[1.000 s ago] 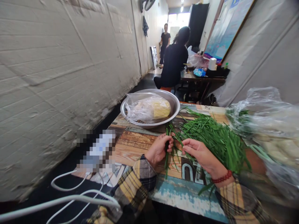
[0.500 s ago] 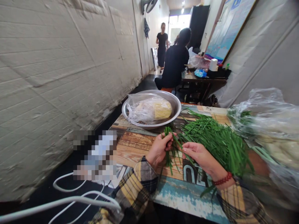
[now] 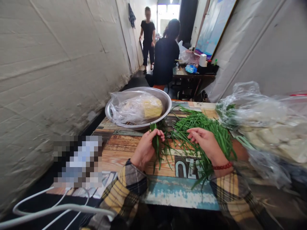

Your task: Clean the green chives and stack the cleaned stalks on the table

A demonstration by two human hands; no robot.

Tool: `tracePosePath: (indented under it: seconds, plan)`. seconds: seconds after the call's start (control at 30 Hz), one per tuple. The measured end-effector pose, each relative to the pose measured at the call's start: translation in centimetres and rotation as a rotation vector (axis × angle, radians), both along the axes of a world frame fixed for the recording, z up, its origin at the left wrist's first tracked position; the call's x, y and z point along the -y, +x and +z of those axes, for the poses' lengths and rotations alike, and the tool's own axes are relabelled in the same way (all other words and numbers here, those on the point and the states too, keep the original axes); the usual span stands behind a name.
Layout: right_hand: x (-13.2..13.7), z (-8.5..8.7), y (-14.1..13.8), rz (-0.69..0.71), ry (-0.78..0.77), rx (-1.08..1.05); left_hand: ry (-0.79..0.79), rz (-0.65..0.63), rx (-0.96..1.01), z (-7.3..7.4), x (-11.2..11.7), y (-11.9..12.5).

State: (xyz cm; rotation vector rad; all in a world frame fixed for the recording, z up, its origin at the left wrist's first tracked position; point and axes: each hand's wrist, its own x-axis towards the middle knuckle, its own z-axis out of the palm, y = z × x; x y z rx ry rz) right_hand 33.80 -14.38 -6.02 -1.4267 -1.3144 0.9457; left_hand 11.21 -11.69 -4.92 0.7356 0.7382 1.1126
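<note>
Slender green chive-like stalks (image 3: 201,122) lie in a loose pile on the multicoloured wood-patterned counter (image 3: 129,147), partly hidden by the right hand (image 3: 206,140); whether its curled grip pinches any, I cannot tell. The left hand (image 3: 145,145) has its grip around a small green bunch (image 3: 156,145). They look light, limp and easily bruised, so a gentle mid-length hold should suit.

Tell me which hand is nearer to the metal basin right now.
Left. The left hand, holding green stalks, is just on the near side of the metal basin; the right hand is farther off to the right, by the loose pile of greens.
</note>
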Motion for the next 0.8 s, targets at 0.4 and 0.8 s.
tracePosePath:
  seconds: [0.4, 0.8]
  plan:
    - [0.3, -1.5, 0.3, 0.085, 0.147, 1.056, -0.079, -0.134, -0.053, -0.9, -0.3, -0.2]
    - [0.1, -1.0, -0.9, 0.056, 0.038, 0.384, -0.067, -0.128, -0.093, -1.4, -0.1, 0.2]
